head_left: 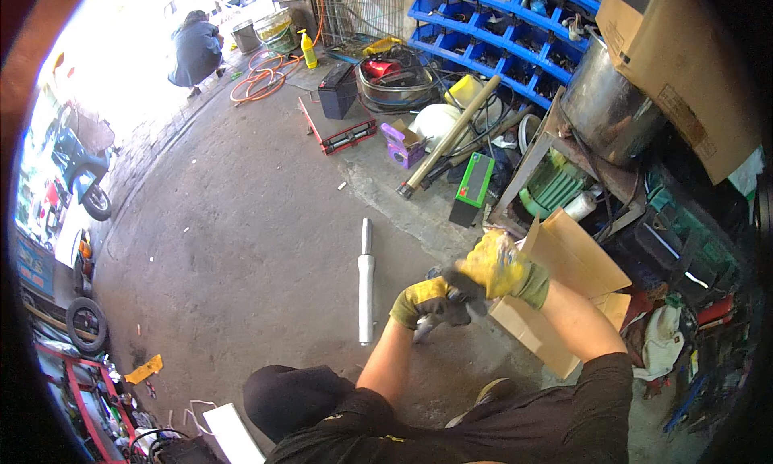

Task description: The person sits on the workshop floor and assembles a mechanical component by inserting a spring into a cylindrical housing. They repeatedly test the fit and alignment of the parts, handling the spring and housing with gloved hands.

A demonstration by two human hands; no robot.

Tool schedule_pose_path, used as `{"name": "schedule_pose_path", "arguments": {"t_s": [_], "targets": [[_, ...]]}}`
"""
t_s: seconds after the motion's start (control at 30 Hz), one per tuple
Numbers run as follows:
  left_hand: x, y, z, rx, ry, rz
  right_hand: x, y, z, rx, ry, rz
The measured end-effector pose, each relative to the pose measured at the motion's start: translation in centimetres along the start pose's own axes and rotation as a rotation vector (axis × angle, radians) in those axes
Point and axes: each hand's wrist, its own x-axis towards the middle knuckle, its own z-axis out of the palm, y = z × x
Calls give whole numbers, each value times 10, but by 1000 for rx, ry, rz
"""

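My left hand (425, 300), in a yellow and dark glove, is closed in front of me above the floor. My right hand (493, 264), in a matching glove, is just right of it and slightly farther off. Its fingers are curled in close to the left hand. A greyish piece (422, 329) shows below the left hand, but the gloves and blur hide what it is. Left of my hands, a silver fork tube (366, 291) lies on the floor, its thinner end pointing away. An open cardboard box (555, 303) stands beside my right forearm.
Beyond my right hand are a green-topped battery (473, 188), a long pole (452, 134) and a green motor (557, 188). Blue parts bins (499, 41) line the back right. A red-framed stand (338, 134) is farther off. Far left, a person (196, 51) crouches near an orange hose (266, 76).
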Motion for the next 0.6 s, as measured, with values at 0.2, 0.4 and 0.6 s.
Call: {"name": "schedule_pose_path", "arguments": {"t_s": [0.2,0.4,0.6], "targets": [[52,-15,44,1051,817,-193,20,34,15,97,-275,590],[9,-15,-11,16,-99,86,10,-5,-10,74,3,20],[28,-11,28,181,528,-122,17,13,-4,275,-133,620]]}}
